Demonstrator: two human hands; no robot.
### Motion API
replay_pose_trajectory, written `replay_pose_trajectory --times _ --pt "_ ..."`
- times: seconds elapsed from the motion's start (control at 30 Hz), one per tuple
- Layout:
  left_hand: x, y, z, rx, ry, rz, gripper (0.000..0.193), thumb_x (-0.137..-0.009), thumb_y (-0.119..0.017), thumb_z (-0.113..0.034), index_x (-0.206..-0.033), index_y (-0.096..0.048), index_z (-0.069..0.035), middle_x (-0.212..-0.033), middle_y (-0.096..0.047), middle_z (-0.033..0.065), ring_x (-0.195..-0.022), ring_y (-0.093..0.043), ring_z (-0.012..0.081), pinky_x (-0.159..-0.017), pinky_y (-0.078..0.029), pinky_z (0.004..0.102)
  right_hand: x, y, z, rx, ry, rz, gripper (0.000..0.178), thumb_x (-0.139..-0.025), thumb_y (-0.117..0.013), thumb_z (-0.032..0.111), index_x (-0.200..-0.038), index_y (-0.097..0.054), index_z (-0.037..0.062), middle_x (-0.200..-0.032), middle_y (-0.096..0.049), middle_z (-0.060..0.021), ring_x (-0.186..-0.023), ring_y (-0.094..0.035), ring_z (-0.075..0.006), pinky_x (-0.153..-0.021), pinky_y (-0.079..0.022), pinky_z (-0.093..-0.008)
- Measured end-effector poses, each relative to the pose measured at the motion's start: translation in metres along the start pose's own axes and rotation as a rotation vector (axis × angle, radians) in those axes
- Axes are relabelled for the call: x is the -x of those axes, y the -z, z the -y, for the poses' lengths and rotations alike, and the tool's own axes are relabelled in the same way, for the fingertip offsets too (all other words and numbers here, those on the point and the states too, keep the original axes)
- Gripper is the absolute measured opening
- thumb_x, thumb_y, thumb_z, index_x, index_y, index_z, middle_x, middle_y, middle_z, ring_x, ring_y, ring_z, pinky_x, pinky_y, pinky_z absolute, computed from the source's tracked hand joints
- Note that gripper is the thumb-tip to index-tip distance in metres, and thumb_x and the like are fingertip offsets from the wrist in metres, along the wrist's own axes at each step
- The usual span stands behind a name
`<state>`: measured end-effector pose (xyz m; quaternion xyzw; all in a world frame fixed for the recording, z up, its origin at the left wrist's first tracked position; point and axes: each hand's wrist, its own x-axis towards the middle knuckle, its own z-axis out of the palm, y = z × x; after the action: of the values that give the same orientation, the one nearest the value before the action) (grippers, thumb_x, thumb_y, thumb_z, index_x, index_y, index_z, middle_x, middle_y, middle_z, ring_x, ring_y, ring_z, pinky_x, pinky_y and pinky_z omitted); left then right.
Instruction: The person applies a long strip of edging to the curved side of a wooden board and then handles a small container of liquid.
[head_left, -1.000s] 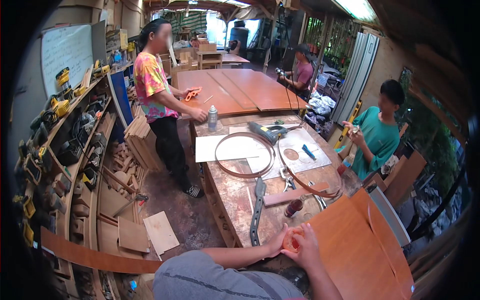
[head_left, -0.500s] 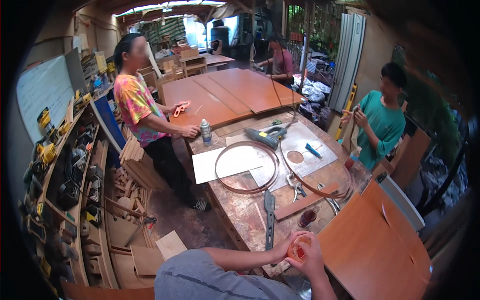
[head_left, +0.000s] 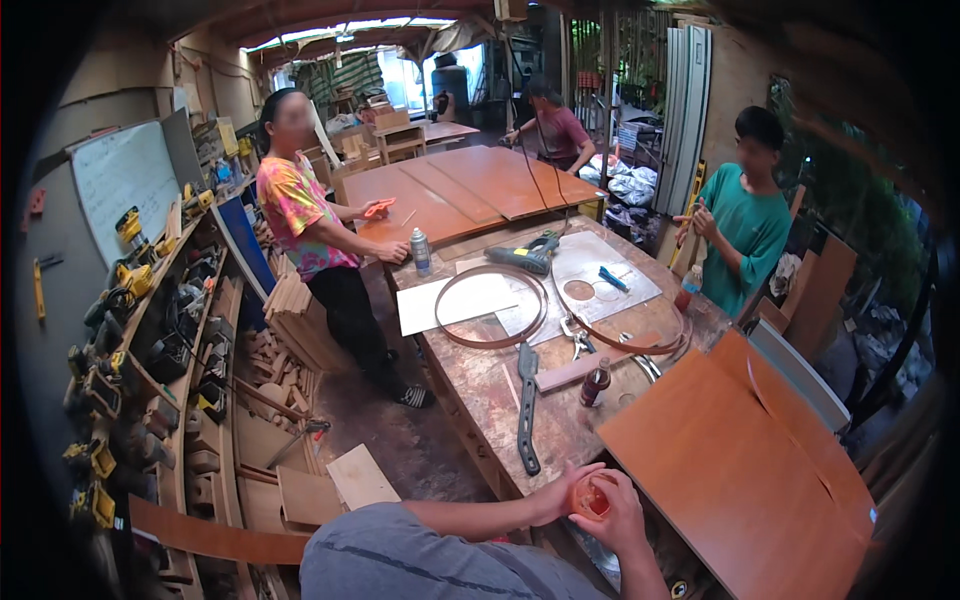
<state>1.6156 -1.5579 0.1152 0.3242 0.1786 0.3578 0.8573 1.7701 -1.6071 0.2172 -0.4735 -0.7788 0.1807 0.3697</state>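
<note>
Between my left hand (head_left: 553, 498) and right hand (head_left: 622, 516), I hold a reddish cup (head_left: 592, 502), contents apparently left inside, dark bottle (head_left: 595, 384) standing untouched ahead.

Past the fingers (head_left: 624, 492), dark bar (head_left: 527, 410) and bottle (head_left: 595, 384) leave a gap, plank (head_left: 568, 375) blocking beyond

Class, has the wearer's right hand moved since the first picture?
Yes. The right hand has drawn back from the dark bottle on the bench, toward the picture's lower edge: the gap is wider.
</note>
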Motion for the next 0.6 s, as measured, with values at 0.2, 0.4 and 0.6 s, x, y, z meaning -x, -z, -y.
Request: replay_pose_trajectory --times 0.2,0.4,0.6 --pt "0.090 0.103 0.049 -1.506 0.568 0.142 0.045 -0.096 -0.047 -0.038 -0.122 -0.056 -0.002 -0.115 -0.062 0.0154 -0.107 -0.058 0.0252 -0.095 -0.043 0.0375 0.041 0.019 -0.005 0.004 0.009 -0.024 0.069 -0.053 -0.088 0.025 -0.112 -0.056 0.0085 -0.117 -0.054 -0.0130 -0.106 -0.056 -0.0332 -0.089 -0.048 -0.0399" --pt "0.103 0.200 0.118 -1.400 0.683 0.626 0.039 -0.093 -0.052 -0.037 -0.113 -0.059 -0.004 -0.111 -0.064 0.0115 -0.104 -0.058 0.0224 -0.090 -0.044 0.0413 0.063 0.028 -0.012 -0.001 0.047 -0.038 0.071 -0.052 -0.088 0.025 -0.113 -0.056 0.0091 -0.117 -0.054 -0.0133 -0.106 -0.056 -0.0337 -0.088 -0.048 -0.0405" --pt "0.099 0.177 0.118 -1.361 0.679 0.688 0.039 -0.093 -0.052 -0.036 -0.114 -0.058 -0.003 -0.111 -0.063 0.0124 -0.105 -0.057 0.0232 -0.091 -0.044 0.0407 0.065 0.034 -0.009 -0.008 0.060 -0.019 0.071 -0.053 -0.087 0.028 -0.115 -0.056 0.0107 -0.116 -0.055 -0.0127 -0.106 -0.054 -0.0337 -0.090 -0.044 -0.0426"
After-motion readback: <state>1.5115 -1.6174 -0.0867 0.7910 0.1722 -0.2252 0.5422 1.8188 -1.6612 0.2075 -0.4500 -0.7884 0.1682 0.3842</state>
